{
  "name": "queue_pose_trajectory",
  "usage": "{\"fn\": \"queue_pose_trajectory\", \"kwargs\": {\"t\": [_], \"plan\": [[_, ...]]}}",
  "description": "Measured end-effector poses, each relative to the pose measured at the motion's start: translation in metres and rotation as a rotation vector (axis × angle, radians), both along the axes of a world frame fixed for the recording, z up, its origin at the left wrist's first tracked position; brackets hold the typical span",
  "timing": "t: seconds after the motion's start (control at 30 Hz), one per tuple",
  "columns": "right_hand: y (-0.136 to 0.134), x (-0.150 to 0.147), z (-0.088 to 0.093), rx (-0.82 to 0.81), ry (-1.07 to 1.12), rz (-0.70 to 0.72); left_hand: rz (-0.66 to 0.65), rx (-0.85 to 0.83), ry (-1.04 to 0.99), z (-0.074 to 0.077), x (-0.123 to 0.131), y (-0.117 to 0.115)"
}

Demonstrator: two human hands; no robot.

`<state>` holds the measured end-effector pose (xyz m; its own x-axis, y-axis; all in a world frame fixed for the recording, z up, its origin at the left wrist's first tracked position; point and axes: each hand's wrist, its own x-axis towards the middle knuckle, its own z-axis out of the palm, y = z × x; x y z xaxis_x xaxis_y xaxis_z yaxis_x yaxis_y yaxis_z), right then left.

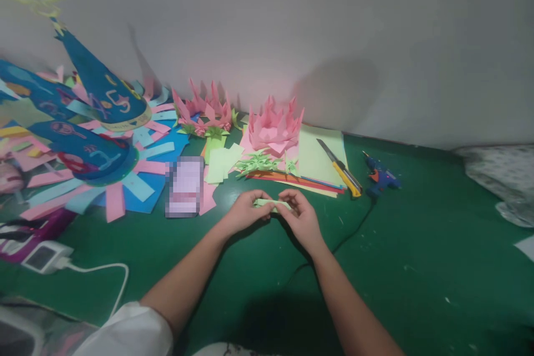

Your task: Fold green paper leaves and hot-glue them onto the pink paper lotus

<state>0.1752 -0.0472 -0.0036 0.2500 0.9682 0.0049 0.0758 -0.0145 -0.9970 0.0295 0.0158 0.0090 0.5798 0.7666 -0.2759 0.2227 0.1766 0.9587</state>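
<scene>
Before a grey wall (375, 22) is a green table (438, 245). Above it, a narrow light-green paper (263, 202), seemingly folded, is between the left hand (247, 212) and the right hand (303, 217); each one pinches an end. For good creases, I think both thumbs should press evenly, with the edges kept aligned. Farther are green paper leaves (258, 163), a pink paper flower (273, 132), and a yellow cutter (342, 171), from which the fingers should stay away.

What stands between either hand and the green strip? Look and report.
Nothing visible: the left hand and the right hand both hold the strip directly. The cutter lies apart, ahead and to the right.
</scene>
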Motion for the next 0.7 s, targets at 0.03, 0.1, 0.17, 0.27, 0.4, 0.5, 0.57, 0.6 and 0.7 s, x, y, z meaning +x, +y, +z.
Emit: {"fn": "queue_pose_trajectory", "kwargs": {"t": [0.03, 0.1, 0.17, 0.27, 0.4, 0.5, 0.57, 0.6, 0.7], "plan": [[0.0001, -0.0003, -0.0006, -0.008, -0.032, -0.001, 0.017, 0.097, 0.037, -0.0009, 0.0006, -0.0001], [0.0002, -0.0007, -0.0004, -0.018, -0.103, 0.002, 0.053, 0.274, 0.093, -0.0033, 0.0012, 0.0001], [0.0001, -0.0005, 0.0009, -0.031, -0.138, -0.005, 0.093, 0.339, 0.088, -0.0056, 0.0013, 0.0009], [0.0000, 0.0006, 0.0026, -0.056, -0.091, -0.027, 0.148, 0.139, -0.069, -0.0069, 0.0019, 0.0023], [-0.0002, 0.0022, 0.0033, -0.064, -0.021, -0.082, 0.150, -0.171, -0.316, -0.0053, 0.0047, 0.0031], [-0.0004, 0.0022, 0.0044, -0.049, -0.012, -0.063, 0.142, -0.197, -0.352, -0.0048, 0.0067, 0.0028], [-0.0004, 0.0016, 0.0054, -0.034, -0.036, -0.033, 0.168, -0.175, -0.338, -0.0052, 0.0074, 0.0024], [-0.0004, 0.0013, 0.0059, -0.025, -0.051, -0.022, 0.183, -0.164, -0.331, -0.0054, 0.0075, 0.0022], [-0.0005, 0.0011, 0.0071, -0.005, -0.073, -0.005, 0.200, -0.140, -0.320, -0.0057, 0.0076, 0.0015]]}}
